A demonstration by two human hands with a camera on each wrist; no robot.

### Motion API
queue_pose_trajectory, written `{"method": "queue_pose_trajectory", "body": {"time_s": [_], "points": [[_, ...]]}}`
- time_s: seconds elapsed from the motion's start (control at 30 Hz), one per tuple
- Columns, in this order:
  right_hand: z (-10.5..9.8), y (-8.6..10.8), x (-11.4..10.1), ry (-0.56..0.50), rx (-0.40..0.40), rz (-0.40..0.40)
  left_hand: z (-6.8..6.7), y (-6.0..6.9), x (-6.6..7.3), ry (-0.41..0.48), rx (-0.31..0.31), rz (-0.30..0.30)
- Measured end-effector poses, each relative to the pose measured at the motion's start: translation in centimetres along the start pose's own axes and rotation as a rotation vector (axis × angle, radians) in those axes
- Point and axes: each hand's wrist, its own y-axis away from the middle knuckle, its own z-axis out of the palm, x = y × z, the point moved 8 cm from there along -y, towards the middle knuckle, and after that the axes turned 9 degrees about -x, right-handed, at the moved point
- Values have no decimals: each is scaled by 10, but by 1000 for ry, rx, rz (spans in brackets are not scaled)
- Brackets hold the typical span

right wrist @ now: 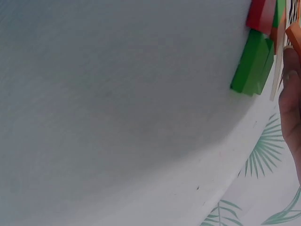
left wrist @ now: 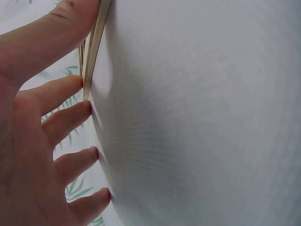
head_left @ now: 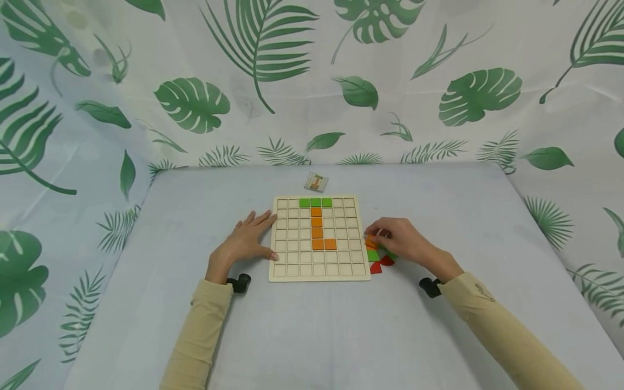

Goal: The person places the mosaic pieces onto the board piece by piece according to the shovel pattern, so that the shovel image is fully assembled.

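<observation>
Wooden grid board (head_left: 301,270): flat on the worktop (head_left: 292,336), squarely in front of you. Three green tiles (head_left: 315,202) sit in its far row; four orange tiles (head_left: 317,222) run down from the middle one, with a fifth orange tile (head_left: 330,245) right of the foot. Printed card (head_left: 316,182) lies just beyond the far edge; detail too small to read.

Left hand (head_left: 245,242): grasping nothing, fingers spread, thumb and forefinger on the board's left edge. Light pressure there should stop the board sliding.

Right hand (head_left: 402,238): pinching an orange piece (right wrist: 294,34) at the board's right edge, close to loose green pieces (head_left: 372,256) and red pieces (head_left: 376,267).

Judgement: you are picking out one tile. Grip opposite edges, leaving the underside free to seat flat. The pile is crowded, so check only one comes away. Lift clear of the board's edge, then lower from above; dragging could nudge seated tiles.
</observation>
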Motion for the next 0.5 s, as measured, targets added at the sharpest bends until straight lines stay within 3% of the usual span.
{"method": "queue_pose_trajectory", "body": {"time_s": [0.5], "points": [[9,-10,-17,-122,-60,9,0,-1,-1,0,3,-2]]}}
